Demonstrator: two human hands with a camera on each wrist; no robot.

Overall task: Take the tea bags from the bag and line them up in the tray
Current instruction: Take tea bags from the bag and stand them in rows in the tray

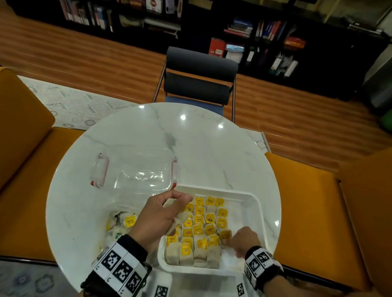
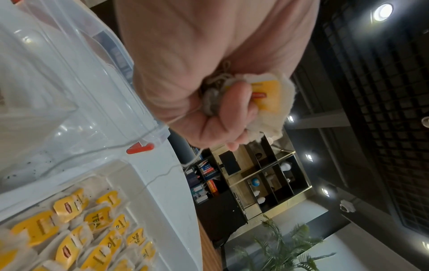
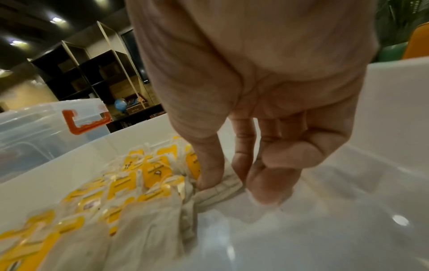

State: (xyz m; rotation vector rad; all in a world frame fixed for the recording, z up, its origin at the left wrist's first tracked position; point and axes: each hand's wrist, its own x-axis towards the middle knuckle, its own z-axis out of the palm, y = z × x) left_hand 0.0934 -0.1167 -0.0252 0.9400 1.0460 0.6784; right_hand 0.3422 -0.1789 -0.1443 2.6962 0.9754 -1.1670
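Item, nearest the lens: the left hand (image 2: 185,77) is filling the wrist view, its fingers curling tight round a small bunch of crumpled paper tea bags with yellow tags (image 2: 267,97), one thread trailing down toward the table. In the head view this hand (image 1: 160,217) is hovering over the left edge of the white rectangular plastic tray (image 1: 259,213).

Item: the right hand (image 1: 244,241) is reaching into the tray, thumb and fingers (image 3: 210,165) pinching a single tea bag (image 3: 223,187) and setting it beside the last column of the yellow-tagged tea bags standing in rows (image 1: 204,230).

Item: the clear crinkled plastic bag (image 1: 121,222), holding a few remaining tea bags, is lying on the white marble-patterned round table (image 1: 145,131), just left of the tray. A clear lidded storage box with red clips (image 1: 135,169) is sitting behind it.

Risk: the trailing thread is probably going to snag on lined tags and drag a row askew; the squeezed bunch may also tear or shed leaf.

Obscured: the left palm is hiding how many bags it is carrying; the tray's near-left corner is lying under the wrist; the bag's outline is hard to trace.
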